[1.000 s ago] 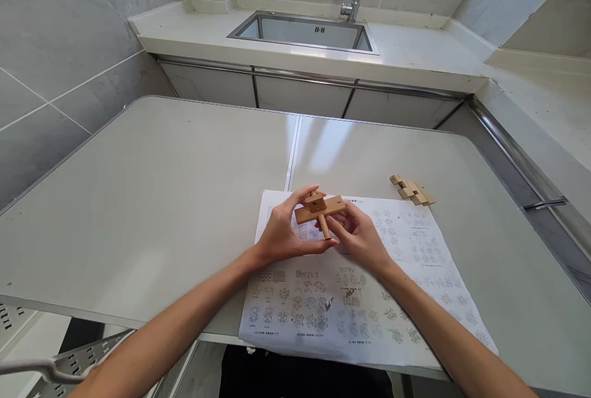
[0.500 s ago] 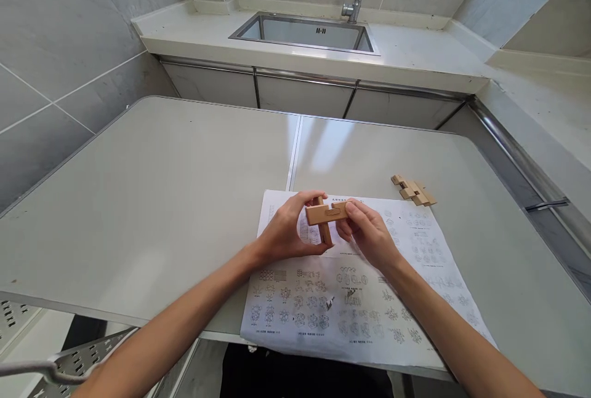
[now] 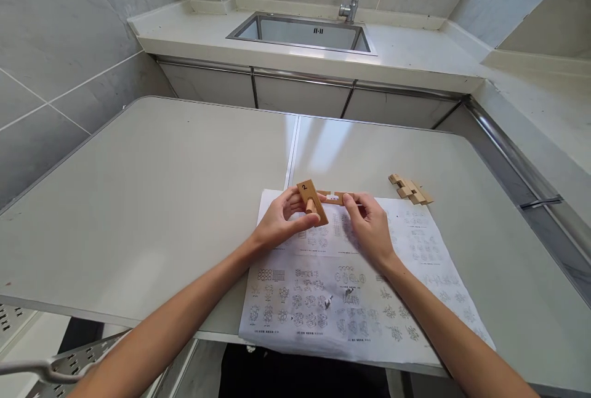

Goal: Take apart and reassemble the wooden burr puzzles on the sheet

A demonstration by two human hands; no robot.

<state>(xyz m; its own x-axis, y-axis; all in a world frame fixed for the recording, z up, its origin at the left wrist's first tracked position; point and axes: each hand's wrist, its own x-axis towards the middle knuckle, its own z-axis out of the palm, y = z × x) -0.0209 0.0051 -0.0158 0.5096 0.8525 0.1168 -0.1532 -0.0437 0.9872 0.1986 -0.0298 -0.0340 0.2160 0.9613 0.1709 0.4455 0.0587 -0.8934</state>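
My left hand is closed on a wooden puzzle piece that bears the number 2 and stands tilted above the paper. A short wooden peg shows below the number. Between thumb and fingers, my right hand pinches the right end of a notched wooden puzzle piece. That piece reaches left behind the numbered one; whether the two touch I cannot tell. Under both hands lies a printed sheet covered with small diagrams.
Several more wooden puzzle pieces lie together beyond the sheet's upper right corner on the white table. Behind the table is a counter with a sink and a faucet. A tiled wall rises at left.
The numbered piece has turned so its 2 faces me. The notched piece, earlier in front across the other one, is now behind it and to the right. My right hand is slightly farther right.
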